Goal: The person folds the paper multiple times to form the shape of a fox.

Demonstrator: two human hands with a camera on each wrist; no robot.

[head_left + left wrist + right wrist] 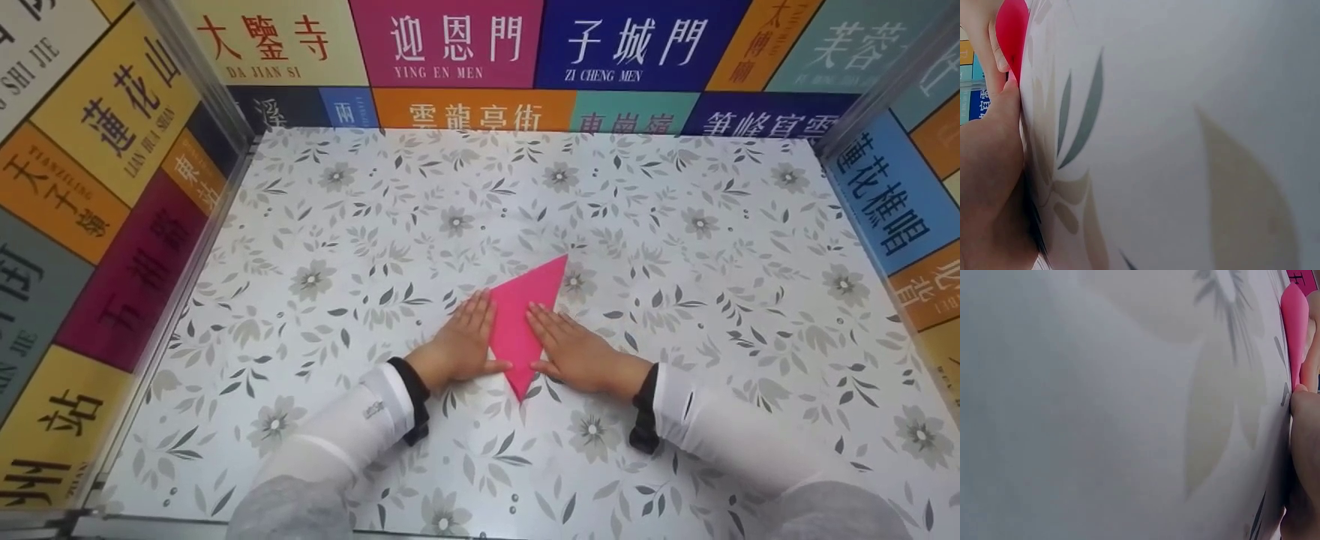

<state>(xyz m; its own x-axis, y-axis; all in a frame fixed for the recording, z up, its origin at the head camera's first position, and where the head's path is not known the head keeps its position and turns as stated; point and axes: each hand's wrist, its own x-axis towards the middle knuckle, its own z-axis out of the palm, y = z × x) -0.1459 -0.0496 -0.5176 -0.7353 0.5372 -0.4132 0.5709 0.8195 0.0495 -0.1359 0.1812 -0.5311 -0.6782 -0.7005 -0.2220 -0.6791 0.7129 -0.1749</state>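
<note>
1. Head view: Pink folded paper [517, 322] on the flowery table [637, 180], right between the left hand [461, 345] and the right hand [581, 356]. Long and pointy, with one tip close by and the other farther off, leaning a bit to the right. Straight fingers along both sides, resting on the left and right edges, not curled round. Thumbs low down, by the close tip. Neither hand nearer than the other: both touching.

2. Left wrist view: Paper up in the top left corner, seen from the side, puffed up a bit. Left thumb at its thin low end. Hard to tell how far the other fingers reach.

3. Right wrist view: Paper in the top right corner, also puffed up. Right thumb touching the thin bottom end. Too much hidden to tell how hard the press is.
</note>
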